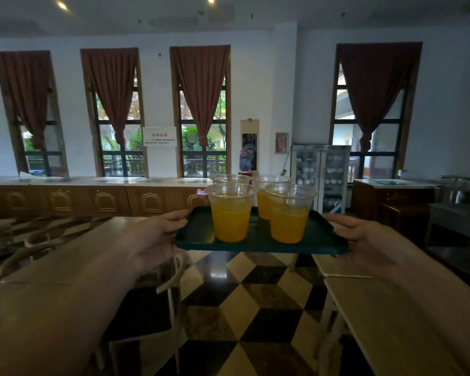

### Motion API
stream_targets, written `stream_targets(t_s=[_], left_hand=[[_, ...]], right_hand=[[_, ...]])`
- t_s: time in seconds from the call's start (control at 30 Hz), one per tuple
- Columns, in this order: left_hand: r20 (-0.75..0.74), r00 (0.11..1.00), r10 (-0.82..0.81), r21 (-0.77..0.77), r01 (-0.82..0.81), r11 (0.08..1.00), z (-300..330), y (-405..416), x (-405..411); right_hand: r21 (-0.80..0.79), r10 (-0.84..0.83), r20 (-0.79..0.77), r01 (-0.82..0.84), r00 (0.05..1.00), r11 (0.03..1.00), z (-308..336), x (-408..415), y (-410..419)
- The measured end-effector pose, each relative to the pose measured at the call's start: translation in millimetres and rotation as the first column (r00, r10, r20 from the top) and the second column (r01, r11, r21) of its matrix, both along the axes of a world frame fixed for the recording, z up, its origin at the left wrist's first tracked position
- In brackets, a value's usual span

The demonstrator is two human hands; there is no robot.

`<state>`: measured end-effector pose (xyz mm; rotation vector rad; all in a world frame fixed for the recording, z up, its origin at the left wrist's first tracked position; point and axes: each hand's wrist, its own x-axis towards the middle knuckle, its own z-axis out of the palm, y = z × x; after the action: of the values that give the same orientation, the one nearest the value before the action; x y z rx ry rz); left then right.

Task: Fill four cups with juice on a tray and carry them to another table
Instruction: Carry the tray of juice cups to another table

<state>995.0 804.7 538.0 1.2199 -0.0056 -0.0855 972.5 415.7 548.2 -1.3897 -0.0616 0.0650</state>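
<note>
left hand [152,241] and right hand [375,240] hold a green tray [320,240] with four juice cups [230,213] above checkered floor [244,308].

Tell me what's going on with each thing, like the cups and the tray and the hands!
Dark green rectangular plastic tray: held level in the air above the floor.
Four clear plastic cups: upright on the tray, uncovered; orange juice shows in three, the back-left cup's fill is hidden.
Left hand: gripping the tray's left edge.
Right hand: gripping the tray's right edge.
Glass-door cabinet: doors closed.
Red-brown window curtains: tied back.
</note>
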Motion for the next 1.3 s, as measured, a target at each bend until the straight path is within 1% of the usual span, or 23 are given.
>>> stream_targets(t_s=[0.17, 0.3, 0.5, 0.67, 0.87, 1.13, 1.3], left_hand=[[0.009, 0.999, -0.041, 0.042, 0.04, 0.998, -6, 17, 94], [0.024, 0.998, -0.063, 0.08, 0.06, 0.995, -15, 19, 168], [0.018, 0.998, -0.052, 0.074, 0.05, 0.996, -25, 5, 294], [0.019, 0.996, -0.091, 0.039, 0.09, 0.995, -14, -20, 400], [0.022, 0.998, -0.06, 0.007, 0.06, 0.998, -7, -46, 536], [0.034, 0.989, -0.142, 0.017, 0.141, 0.99, -23, -65, 706], [0.002, 0.984, -0.177, -0.004, 0.177, 0.984, -24, -70, 823]], right_hand=[[0.021, -0.027, -0.023, 0.028, 0.999, 0.999, -4, 83, 14], [-0.019, -0.036, -0.015, 0.036, 0.999, 0.999, -10, 152, 16], [-0.043, -0.061, -0.014, 0.061, 0.998, 0.997, -19, 280, -1], [-0.04, -0.053, 0.008, 0.053, 0.999, 0.998, -9, 395, -22], [-0.02, -0.076, 0.003, 0.076, 0.997, 0.997, -2, 527, -43], [-0.069, -0.104, -0.008, 0.103, 0.995, 0.992, -12, 678, -62], [-0.106, -0.174, -0.012, 0.172, 0.985, 0.979, -14, 783, -59]])
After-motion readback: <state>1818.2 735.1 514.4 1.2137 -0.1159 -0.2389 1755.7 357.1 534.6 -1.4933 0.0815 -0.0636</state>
